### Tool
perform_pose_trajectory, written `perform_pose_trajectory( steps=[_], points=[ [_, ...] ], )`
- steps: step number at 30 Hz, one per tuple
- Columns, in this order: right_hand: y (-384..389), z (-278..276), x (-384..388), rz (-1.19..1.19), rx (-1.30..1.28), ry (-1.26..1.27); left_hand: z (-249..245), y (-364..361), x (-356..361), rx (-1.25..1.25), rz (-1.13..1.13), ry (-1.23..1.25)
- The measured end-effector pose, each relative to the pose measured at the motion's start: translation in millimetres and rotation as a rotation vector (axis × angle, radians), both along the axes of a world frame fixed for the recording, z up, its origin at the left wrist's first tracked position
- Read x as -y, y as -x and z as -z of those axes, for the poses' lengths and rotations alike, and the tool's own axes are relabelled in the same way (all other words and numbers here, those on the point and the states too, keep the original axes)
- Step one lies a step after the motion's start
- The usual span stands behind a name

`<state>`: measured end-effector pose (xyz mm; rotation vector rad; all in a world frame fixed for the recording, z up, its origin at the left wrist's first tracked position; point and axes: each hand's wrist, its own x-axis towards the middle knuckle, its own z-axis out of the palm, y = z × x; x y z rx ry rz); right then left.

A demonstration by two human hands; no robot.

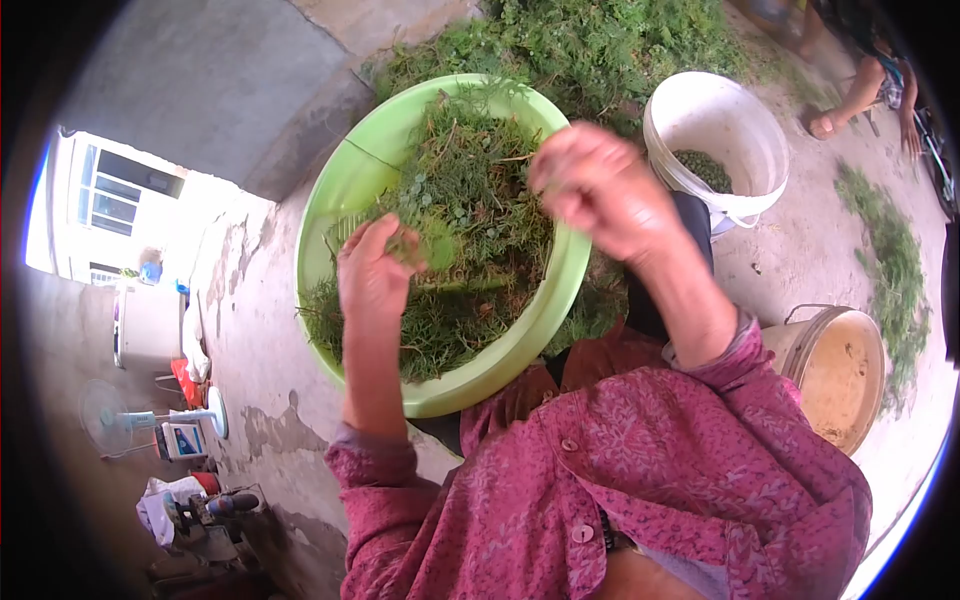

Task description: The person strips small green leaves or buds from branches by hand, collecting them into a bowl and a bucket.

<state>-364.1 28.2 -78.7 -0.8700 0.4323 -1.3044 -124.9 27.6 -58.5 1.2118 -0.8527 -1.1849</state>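
1. Left hand (372,275): fingers curled shut on a sprig (425,245), low over the greens (470,190).
2. Right hand (600,185): raised over the far rim, blurred, fingers bunched; hold not discernible.
3. Greens: heaped in the basin (345,180), just ahead of the lap.
4. White bucket (720,115): just right of the basin, green bits inside.
5. Tan bucket (845,370): nearer, on the floor.

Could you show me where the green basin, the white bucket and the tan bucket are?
green basin (338,192), head view, bare inner wall at left.
white bucket (715,112), head view, bare inner wall.
tan bucket (850,378), head view, inner wall.
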Motion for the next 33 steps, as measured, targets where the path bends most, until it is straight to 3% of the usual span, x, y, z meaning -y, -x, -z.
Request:
perform_pose_trajectory(
  steps=[1,3,4,5,6,7,8,9,10,11,13,16,18,20,22,24,26,31,33],
  points=[
    [19.3,-4.9,6.7,0.134,0.021,0.05,-0.2,-13.2,-8.1,-0.001,-0.007,-0.004],
    [65.4,-10.8,11.2,0.525,-0.121,-0.016,-2.3,-49.7,-18.0,0.507,0.182,-0.062],
    [91.2,-0.1,19.5,0.778,-0.307,0.033,1.4,-67.4,-24.2,0.501,0.176,-0.066],
    [117.4,12.3,28.6,1.027,-0.497,0.087,8.1,-84.7,-30.9,0.985,0.267,-0.139],
    [139.1,20.9,35.8,1.146,-0.885,0.04,14.1,-94.1,-37.4,1.466,0.359,-0.217],
    [160.2,30.8,40.7,1.241,-1.283,-0.009,18.4,-96.6,-43.8,1.454,0.359,-0.232],
    [186.9,57.8,45.8,1.228,-1.296,-0.006,21.5,-98.3,-50.1,1.652,0.457,-0.21],
    [212.5,92.9,54.3,1.274,-1.667,0.063,22.7,-98.9,-54.3,1.849,0.552,-0.18],
    [223.0,109.4,61.7,1.3,-2.038,0.145,16.5,-86.6,-54.1,1.779,0.591,-0.171],
    [205.9,95.0,57.8,1.287,-2.043,0.161,21.0,-79.3,-48.7,1.768,0.586,-0.184],
    [163.4,72.2,46.3,1.091,-1.574,0.033,29.4,-63.6,-34.1,1.472,0.735,0.22],
    [104.8,72.3,48.0,1.009,-1.406,0.309,34.8,-14.2,-20.5,1.488,0.839,0.276],
    [74.3,85.8,49.1,1.005,-1.318,0.402,55.2,6.9,-13.9,1.544,1.073,0.489],
    [68.1,106.9,51.7,1.0,-1.333,0.455,74.6,20.7,-8.0,1.452,1.119,0.47],
    [70.4,117.0,52.1,0.767,-1.394,0.055,97.1,24.4,-2.2,1.365,1.156,0.45],
    [77.4,123.1,55.7,0.739,-1.267,0.028,123.8,22.1,1.7,1.472,1.059,0.355],
    [83.1,128.6,63.9,0.698,-1.1,-0.05,138.6,19.7,0.5,1.406,1.007,0.362],
    [75.7,120.8,62.1,0.677,-1.203,-0.003,144.3,19.4,3.7,1.332,0.969,0.408],
    [74.7,123.1,64.2,0.671,-1.195,-0.013,143.9,21.7,5.5,1.402,1.045,0.303]
  ],
)
